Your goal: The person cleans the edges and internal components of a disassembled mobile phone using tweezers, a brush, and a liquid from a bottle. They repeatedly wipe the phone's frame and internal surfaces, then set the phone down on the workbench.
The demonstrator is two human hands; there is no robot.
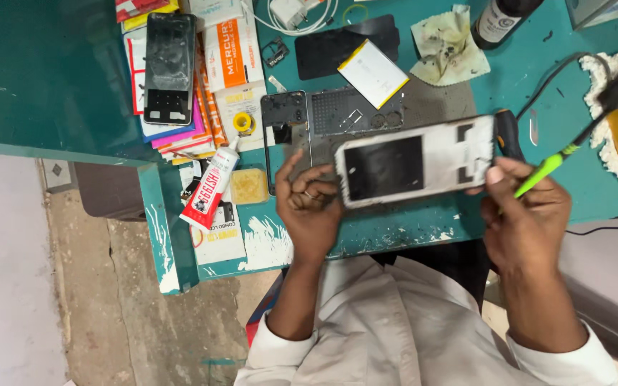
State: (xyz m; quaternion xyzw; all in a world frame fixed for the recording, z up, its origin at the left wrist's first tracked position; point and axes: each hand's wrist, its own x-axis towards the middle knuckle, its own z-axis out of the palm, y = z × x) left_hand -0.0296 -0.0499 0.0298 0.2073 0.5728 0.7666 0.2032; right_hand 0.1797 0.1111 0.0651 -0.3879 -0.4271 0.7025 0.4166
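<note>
- Workbench (538,64), teal-painted, flat and chipped white along its near edge, fills the upper half of the view; a darker perforated work mat (423,107) lies at its centre.
- Phone frame (416,161), a white-and-grey rounded rectangle with a dark square patch, is held level above the bench's near edge, just at 6 o'clock from the mat.
- Left hand (312,207) clamps the frame's left end, fingers curled, a ring on one finger.
- Right hand (527,211) pinches the frame's right end with the thumb and is closed round a green-handled brush (574,146), whose dark bristles point to 2 o'clock.
- Stack of flat boxes and cards (194,93), orange, white, pink and yellow, sits at 10 o'clock from the frame, with a dark cracked phone screen (170,68) lying on top.
- Black phone back cover (286,132), glossy with a camera cut-out, lies just beside the left hand at 12 o'clock.
- White battery (373,73), yellow-edged and flat, rests tilted on a black panel at 12 o'clock.
- Stained cloth (446,44), crumpled and pale, lies at 1 o'clock, next to a dark bottle (498,20) with a white label.
- Glue tube (211,189), white with a red label, lies at 9 o'clock, nozzle pointing to 1 o'clock.
- Yellow sponge square (249,186) sits between the tube and the left hand.
</note>
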